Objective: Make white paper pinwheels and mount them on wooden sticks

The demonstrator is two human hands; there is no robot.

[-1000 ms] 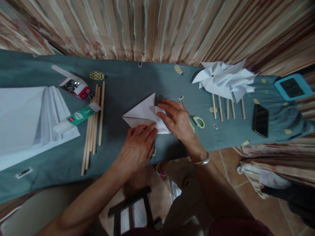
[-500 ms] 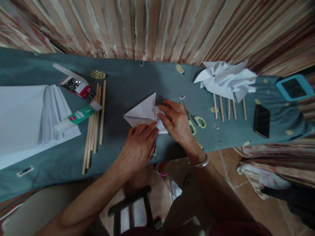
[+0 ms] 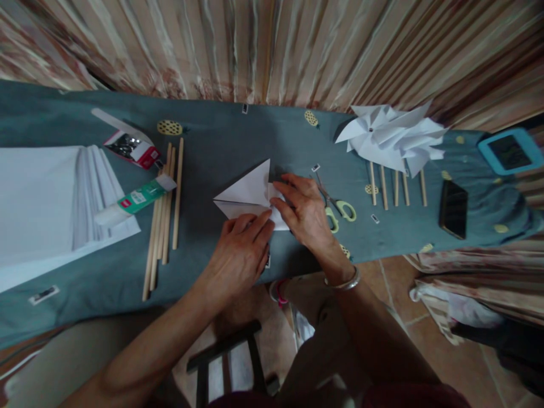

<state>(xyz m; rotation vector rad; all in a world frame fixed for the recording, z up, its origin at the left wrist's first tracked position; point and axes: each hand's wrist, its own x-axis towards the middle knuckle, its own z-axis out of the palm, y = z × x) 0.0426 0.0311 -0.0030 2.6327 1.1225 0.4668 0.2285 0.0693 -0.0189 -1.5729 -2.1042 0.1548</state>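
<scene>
Touching folded white paper (image 3: pixel 249 188), left hand (image 3: pixel 240 249) loosely extended, right hand (image 3: pixel 309 214) with thumb and fingers parted

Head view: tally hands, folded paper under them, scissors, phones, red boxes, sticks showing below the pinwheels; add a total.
Left hand, right hand: 2
Folded paper: 1
Scissors: 1
Phone: 1
Red box: 1
Sticks below pinwheels: 5
Total: 11

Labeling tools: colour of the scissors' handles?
The scissors' handles are light yellow-green, seen best in the current head view.
</scene>
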